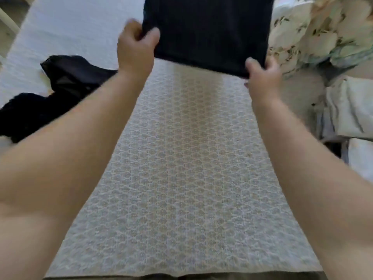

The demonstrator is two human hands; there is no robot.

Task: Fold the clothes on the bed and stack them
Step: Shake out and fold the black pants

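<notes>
With the patterned bedcover (181, 168) as the landmark, a heap of dark clothes (50, 93) lies unfolded at its far left edge, partly on a pale blue sheet (66, 27) that runs back along that side; one piece in the heap looks thin and slightly see-through, the other thicker and fuzzy, though blur makes the fabric hard to judge. Just to the right of the heap the left forearm crosses over the bedcover, and the left hand (136, 47) grasps the near left corner of a folded dark garment (207, 31), thumb on the top face and fingers curled round the edge and out of sight beneath. The garment is a flat, roughly square bundle held up above the far end of the bedcover, its near edge tilted so that the left corner sits higher than the right, and its far edge cut off by the top of the view. The right hand (262, 75) grips the near right corner of the same garment, thumb pressed on top, the other fingers mostly hidden behind the cloth. Beyond the right edge of the bedcover, a crumpled flowered cloth (314, 31) in white and green is bunched up near the garment, and closer to the viewer on that side lie pale folded linens (351, 110), stacked one beside another.
</notes>
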